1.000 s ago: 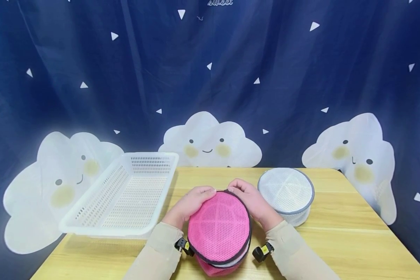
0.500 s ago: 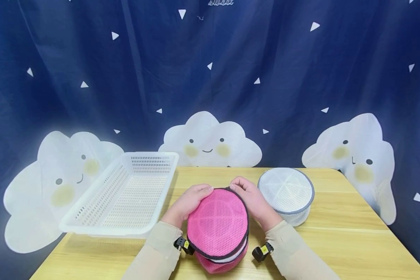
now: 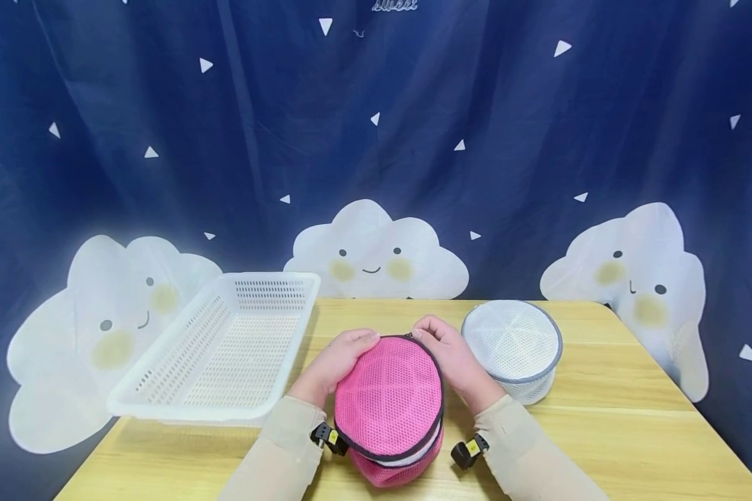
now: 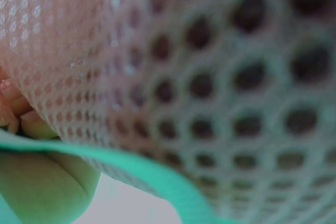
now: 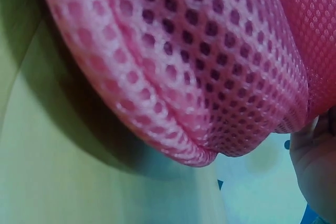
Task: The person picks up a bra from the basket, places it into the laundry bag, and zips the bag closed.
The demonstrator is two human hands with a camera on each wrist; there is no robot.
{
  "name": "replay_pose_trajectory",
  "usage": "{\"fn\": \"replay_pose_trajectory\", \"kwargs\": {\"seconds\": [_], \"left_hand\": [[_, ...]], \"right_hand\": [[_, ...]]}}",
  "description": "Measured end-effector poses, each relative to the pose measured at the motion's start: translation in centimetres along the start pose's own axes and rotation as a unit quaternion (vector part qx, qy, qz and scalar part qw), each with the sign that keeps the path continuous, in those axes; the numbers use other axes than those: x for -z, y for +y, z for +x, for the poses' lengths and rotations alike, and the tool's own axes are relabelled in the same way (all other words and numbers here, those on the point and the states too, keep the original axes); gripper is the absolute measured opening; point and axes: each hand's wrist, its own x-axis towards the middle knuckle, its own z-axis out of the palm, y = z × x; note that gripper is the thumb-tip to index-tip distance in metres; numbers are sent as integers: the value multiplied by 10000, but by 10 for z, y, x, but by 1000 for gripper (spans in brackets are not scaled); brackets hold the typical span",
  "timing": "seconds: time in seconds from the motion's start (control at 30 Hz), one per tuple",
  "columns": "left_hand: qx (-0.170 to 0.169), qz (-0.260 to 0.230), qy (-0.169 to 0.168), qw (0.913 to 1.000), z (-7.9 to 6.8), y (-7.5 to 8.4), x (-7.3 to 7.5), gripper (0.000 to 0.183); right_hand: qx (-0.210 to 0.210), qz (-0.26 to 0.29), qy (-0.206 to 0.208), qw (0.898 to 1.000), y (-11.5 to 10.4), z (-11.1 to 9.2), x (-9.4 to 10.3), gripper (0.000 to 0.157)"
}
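A round pink mesh laundry bag point(image 3: 388, 400) with black trim stands at the table's front, its top tilted toward me. My left hand point(image 3: 338, 362) grips its far left rim, thumb on top. At the far rim, my right hand point(image 3: 448, 355) pinches the black zipper edge, fingertips close together. Along the near side the trim gapes, and something white shows inside. Mesh point(image 4: 205, 85) fills most of the left wrist view. In the right wrist view the bag's pink side point(image 5: 210, 66) bulges over the table. The fingers behind the rim are hidden.
A white perforated plastic basket point(image 3: 241, 362) stands on the left. Right of my right hand sits a round white mesh laundry bag point(image 3: 510, 341) with grey trim. Both share the wooden table point(image 3: 633, 431), backed by a blue curtain point(image 3: 507, 104) with clouds.
The pink bag has shifted slightly away from me and to the left, its near gap showing more. My right hand has slid slightly forward and right; my left still grips the rim.
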Motion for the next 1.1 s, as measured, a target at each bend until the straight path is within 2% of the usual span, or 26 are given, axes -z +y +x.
{"fn": "replay_pose_trajectory", "kwargs": {"seconds": [0.17, 0.53, 0.8, 1.0, 1.1], "left_hand": [[115, -146, 193, 9996, -1, 0, 0, 35], [98, -196, 423, 9989, -1, 2, 1, 36], [57, -511, 871, 9949, 1, -1, 1, 39], [32, -661, 1481, 9868, 3, -2, 2, 43], [1, -815, 1664, 9827, 3, -2, 2, 44]], "right_hand": [[18, 12, 268, 9996, 1, 0, 1, 20], [34, 116, 474, 9988, 0, 1, 0, 20], [96, -26, 911, 9958, 1, 2, 1, 19], [153, 301, 1050, 9939, 1, 2, 1, 19], [187, 412, 1095, 9930, 0, 3, 2, 20]]}}
